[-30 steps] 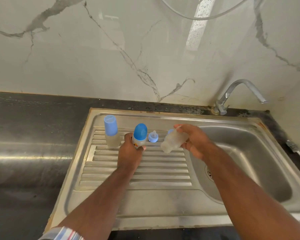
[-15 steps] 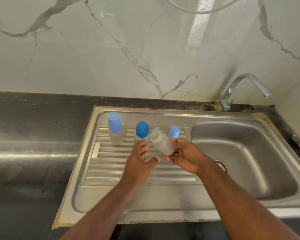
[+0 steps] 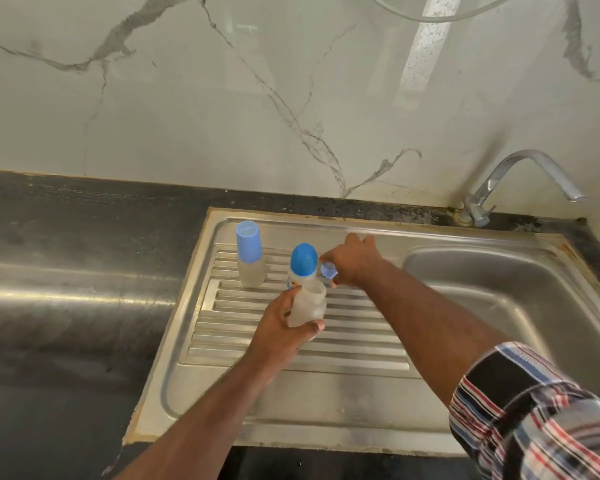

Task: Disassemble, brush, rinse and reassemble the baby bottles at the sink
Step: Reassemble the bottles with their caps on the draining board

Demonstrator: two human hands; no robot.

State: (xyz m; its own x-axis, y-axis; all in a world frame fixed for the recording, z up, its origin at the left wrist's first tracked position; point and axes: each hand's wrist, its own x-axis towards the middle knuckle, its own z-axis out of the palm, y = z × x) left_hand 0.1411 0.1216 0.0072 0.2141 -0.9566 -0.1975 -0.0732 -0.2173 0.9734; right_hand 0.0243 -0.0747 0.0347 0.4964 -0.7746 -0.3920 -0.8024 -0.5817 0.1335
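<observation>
Head view, left hand [image 3: 278, 327] holding open bottle [image 3: 307, 306], right hand [image 3: 355, 263] pinching blue collar [image 3: 328, 270]

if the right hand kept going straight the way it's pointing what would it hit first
The right hand, gripping a small blue nipple ring, points toward the sink's back rim. Nothing shows in between, so it would probably meet that rim, then the marble wall; depth is unclear.

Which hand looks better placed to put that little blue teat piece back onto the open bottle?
The right hand, probably: it already pinches the blue teat piece on the drainboard. The left hand is occupied, gripping the open bottle mouth-up just below.
</observation>
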